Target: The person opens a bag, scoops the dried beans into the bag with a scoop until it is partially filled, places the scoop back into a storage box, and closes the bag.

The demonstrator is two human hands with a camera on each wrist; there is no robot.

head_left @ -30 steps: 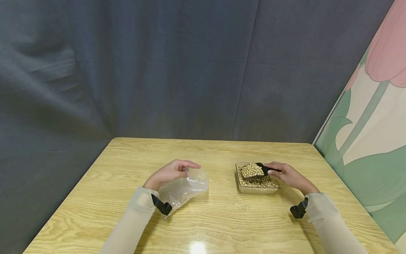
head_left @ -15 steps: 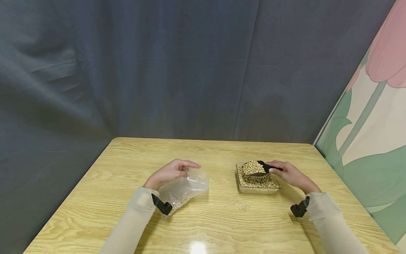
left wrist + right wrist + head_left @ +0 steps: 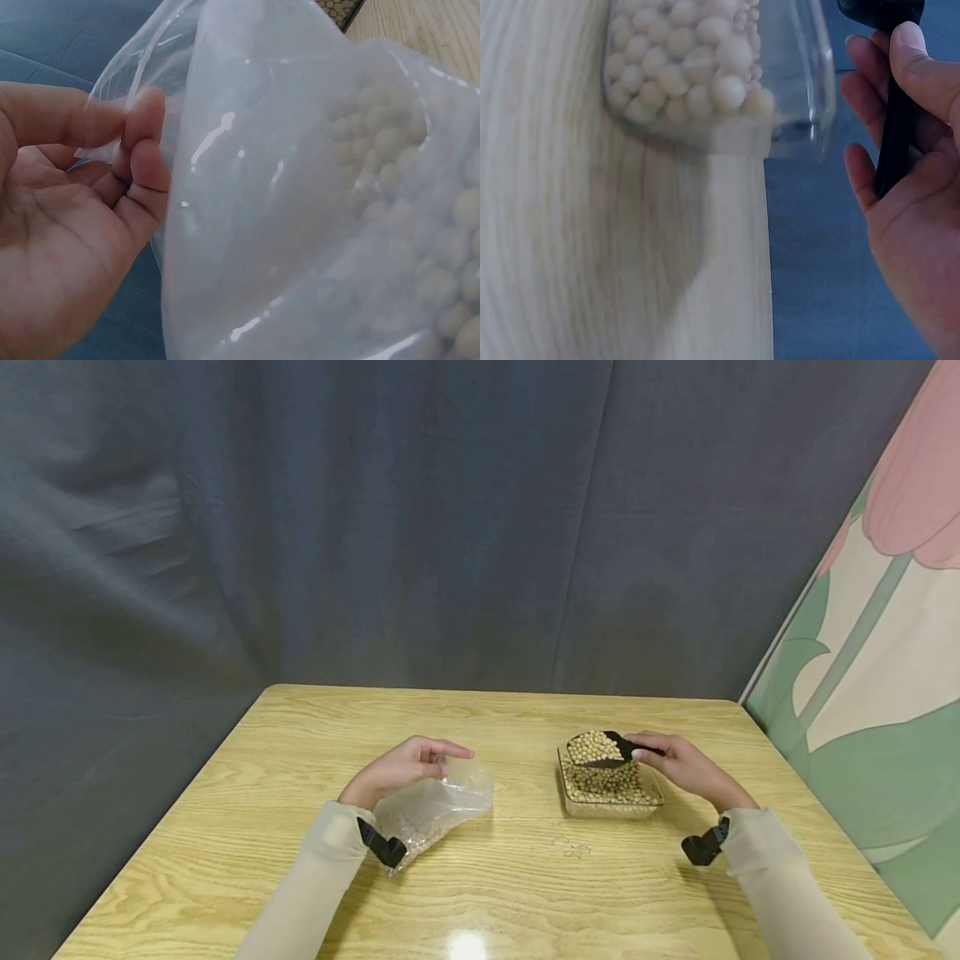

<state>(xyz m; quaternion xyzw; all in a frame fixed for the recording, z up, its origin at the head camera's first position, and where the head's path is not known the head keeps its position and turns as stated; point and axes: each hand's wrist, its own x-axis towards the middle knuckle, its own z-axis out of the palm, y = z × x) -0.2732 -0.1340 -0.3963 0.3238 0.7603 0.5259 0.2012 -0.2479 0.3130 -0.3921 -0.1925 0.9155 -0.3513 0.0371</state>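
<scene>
My left hand [image 3: 408, 770] pinches the top edge of a clear zip bag [image 3: 442, 802] between thumb and fingers. Pale round beans [image 3: 442, 277] show through the plastic in the left wrist view. On the right, my right hand [image 3: 686, 768] grips the handle of a black scoop [image 3: 626, 747]. The scoop is heaped with pale yellow beans [image 3: 592, 747] and hangs over a clear rectangular container [image 3: 611, 811]. More beans fill that container. In the right wrist view the fingers curl round the scoop's dark handle [image 3: 897, 139].
Both things are on a light wooden table [image 3: 495, 727]. Faint marks [image 3: 572, 847] lie on its surface in front of the container. A dark curtain [image 3: 420, 527] hangs behind, and a floral wall panel [image 3: 877, 693] stands at the right.
The right hand has raised the loaded scoop a little, up and away from the beans in the container. My left hand and the bag have stayed where they were.
</scene>
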